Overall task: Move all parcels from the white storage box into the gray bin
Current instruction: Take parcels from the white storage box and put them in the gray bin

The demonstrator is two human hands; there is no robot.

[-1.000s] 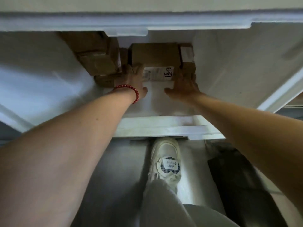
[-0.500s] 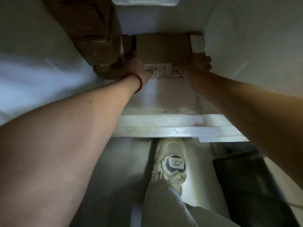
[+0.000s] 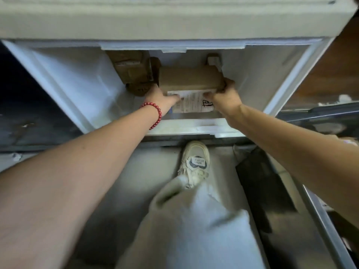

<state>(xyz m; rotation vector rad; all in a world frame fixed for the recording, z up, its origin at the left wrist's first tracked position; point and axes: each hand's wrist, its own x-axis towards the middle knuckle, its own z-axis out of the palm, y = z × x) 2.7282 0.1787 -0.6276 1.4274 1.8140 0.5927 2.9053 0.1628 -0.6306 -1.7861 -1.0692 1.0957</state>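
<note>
ok, both arms stretched forward and down into the white storage box (image 3: 77, 84), red bead bracelet (image 3: 155, 113) on the left wrist. box holds a brown cardboard parcel (image 3: 190, 78) near its middle, white label (image 3: 191, 102) facing up, plus more brown parcels (image 3: 132, 70) touching its left side. left hand (image 3: 161, 98) grips the parcel's near-left corner, thumb on the label edge; right hand (image 3: 226, 98) grips the near-right corner, fingers curled round the side. can't tell if the parcel is off the box floor. white shoe (image 3: 195, 158) just outside the box
</note>
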